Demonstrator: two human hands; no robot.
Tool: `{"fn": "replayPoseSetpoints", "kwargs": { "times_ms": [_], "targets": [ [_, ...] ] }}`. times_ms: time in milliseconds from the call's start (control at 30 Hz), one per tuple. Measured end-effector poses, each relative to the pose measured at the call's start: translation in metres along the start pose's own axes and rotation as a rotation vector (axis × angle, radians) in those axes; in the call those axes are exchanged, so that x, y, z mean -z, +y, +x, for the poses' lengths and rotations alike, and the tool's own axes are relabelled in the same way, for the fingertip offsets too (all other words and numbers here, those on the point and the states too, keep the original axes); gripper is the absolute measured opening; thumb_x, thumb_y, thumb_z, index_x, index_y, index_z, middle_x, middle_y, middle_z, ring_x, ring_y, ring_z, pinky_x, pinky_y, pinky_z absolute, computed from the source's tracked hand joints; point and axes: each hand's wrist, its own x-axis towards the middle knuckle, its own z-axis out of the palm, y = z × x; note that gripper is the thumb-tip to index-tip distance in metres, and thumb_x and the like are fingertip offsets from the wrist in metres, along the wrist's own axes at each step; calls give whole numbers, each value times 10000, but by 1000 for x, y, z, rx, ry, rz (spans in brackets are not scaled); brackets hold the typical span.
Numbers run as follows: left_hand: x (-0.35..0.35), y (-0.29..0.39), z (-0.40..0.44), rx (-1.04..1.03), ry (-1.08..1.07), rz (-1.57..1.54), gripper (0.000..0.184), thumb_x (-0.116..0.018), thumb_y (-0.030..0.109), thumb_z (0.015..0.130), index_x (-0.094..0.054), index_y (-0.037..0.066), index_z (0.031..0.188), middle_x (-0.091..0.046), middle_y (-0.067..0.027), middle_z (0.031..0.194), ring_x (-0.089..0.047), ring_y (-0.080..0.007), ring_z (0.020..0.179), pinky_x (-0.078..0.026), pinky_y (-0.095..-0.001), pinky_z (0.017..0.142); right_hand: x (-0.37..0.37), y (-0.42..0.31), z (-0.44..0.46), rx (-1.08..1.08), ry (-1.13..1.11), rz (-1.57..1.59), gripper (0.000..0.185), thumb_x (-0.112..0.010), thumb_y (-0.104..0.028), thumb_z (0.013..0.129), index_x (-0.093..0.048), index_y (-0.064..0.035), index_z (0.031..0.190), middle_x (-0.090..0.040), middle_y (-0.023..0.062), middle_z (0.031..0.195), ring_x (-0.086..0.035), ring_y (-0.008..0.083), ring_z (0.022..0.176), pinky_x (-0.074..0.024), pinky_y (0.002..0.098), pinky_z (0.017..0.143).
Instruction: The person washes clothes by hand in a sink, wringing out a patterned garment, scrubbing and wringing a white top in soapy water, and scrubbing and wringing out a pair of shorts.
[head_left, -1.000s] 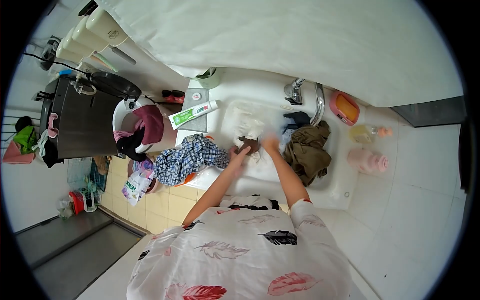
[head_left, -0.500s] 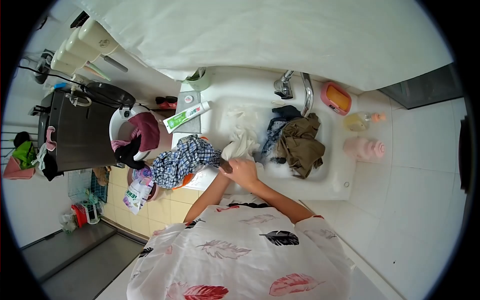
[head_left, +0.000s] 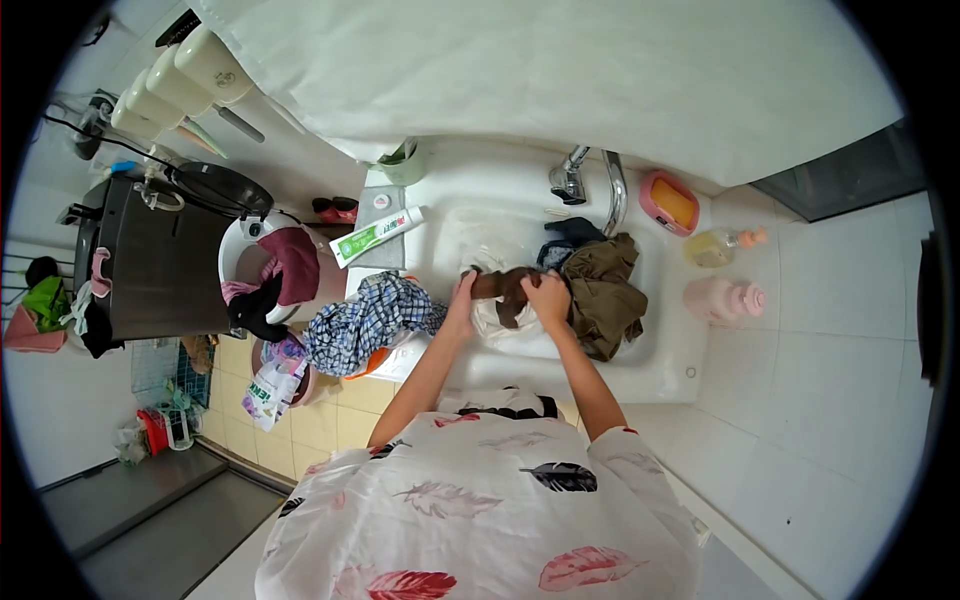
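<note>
A small dark brown cloth (head_left: 512,312), long and narrow like a sock, is stretched between both hands above the sink. My left hand (head_left: 462,302) grips its left end. On the other side, my right hand (head_left: 547,297) has its fingers closed on the right end. Beneath it lies a wet white cloth (head_left: 525,340) in the basin. Just right of my right hand, olive-brown trousers (head_left: 608,290) are heaped, with a dark blue garment (head_left: 572,238) behind them. A blue checked cloth (head_left: 365,330) is bunched left of my left hand.
The white sink (head_left: 670,340) has a metal faucet (head_left: 615,185) at its back. A pink soap dish (head_left: 670,203), pump bottle (head_left: 712,245) and pink bottle (head_left: 715,298) stand right. Leftward are a toothpaste tube (head_left: 377,236), a green cup (head_left: 402,163) and a laundry-filled white bucket (head_left: 240,262).
My hands were together at the sink's left edge on a bunched brown cloth. Now they are farther right over the basin and apart, with the cloth spread between them.
</note>
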Motion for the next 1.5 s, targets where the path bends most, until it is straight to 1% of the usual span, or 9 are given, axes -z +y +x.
{"fn": "replayPoseSetpoints", "kwargs": {
  "times_ms": [133, 300, 467, 600, 833, 967, 1267, 1300, 1500],
  "targets": [
    [9, -15, 14, -290, 71, 440, 376, -485, 246, 787, -445, 50, 1105, -548, -52, 909, -516, -155, 832, -422, -307, 742, 2, 19, 26, -110, -425, -49, 354, -557, -271, 683, -570, 34, 862, -551, 243, 856, -534, 369, 816, -435, 400, 718],
    [3, -14, -7, -369, -125, 1072, 426, -488, 66, 757, -389, 26, 1170, -526, -34, 850, -489, -106, 718, -407, -227, 628, -37, -22, 38, 262, -126, 267, 602, -617, -295, 647, -419, 16, 1122, -484, 236, 1059, -458, 379, 986, -386, 383, 836],
    [20, -24, -11, -315, -323, 798, 424, -503, 55, 754, -372, 42, 1157, -509, -51, 859, -485, -111, 713, -412, -233, 619, -61, -53, 35, 152, -369, -93, 685, -607, -310, 655, -301, -68, 1219, -467, 234, 1088, -502, 400, 913, -429, 423, 750],
    [46, -41, 8, -454, 222, 825, 416, -479, 87, 770, -276, 63, 1133, -458, -61, 916, -475, -141, 733, -438, -270, 637, -73, -37, 43, 43, -383, -6, 456, -563, -238, 687, -442, -69, 1093, -576, 181, 903, -554, 358, 809, -438, 431, 700],
    [9, 3, -33, 314, 81, -579, 559, -391, 463, 807, -369, 43, 1175, -392, -115, 1232, -396, -272, 1119, -341, -415, 925, -15, -80, -10, 234, -228, 109, 377, -576, -418, 694, -595, -44, 744, -581, 159, 659, -558, 342, 642, -435, 420, 572],
    [55, -27, 19, 193, -503, -488, 404, -370, 405, 831, -502, 87, 1043, -531, -106, 1069, -499, -260, 992, -378, -420, 883, 13, -102, -49, 511, -144, 146, 265, -607, -324, 661, -582, -60, 665, -579, 118, 610, -564, 281, 589, -419, 398, 592],
    [18, -30, -22, -40, -337, -305, 407, -600, 180, 510, -589, 42, 892, -588, -131, 939, -522, -266, 917, -387, -356, 839, -2, -90, -43, 588, -28, 43, 224, -599, -303, 672, -564, -84, 642, -573, 115, 604, -560, 283, 577, -426, 414, 666],
    [10, -22, -16, 111, -172, -56, 418, -398, 425, 834, -507, 76, 1037, -557, -70, 1017, -532, -209, 927, -440, -357, 803, -5, -84, -32, 456, -18, 8, 234, -592, -308, 677, -561, -79, 640, -561, 130, 582, -553, 305, 555, -433, 415, 604],
    [-19, -3, -37, 155, -163, 71, 480, -398, 454, 834, -471, 69, 1112, -537, -74, 1074, -528, -206, 947, -425, -332, 825, -9, -37, 21, 166, 52, -87, 285, -539, -345, 720, -575, -66, 671, -564, 164, 582, -560, 341, 559, -446, 411, 546]
  ]
}}
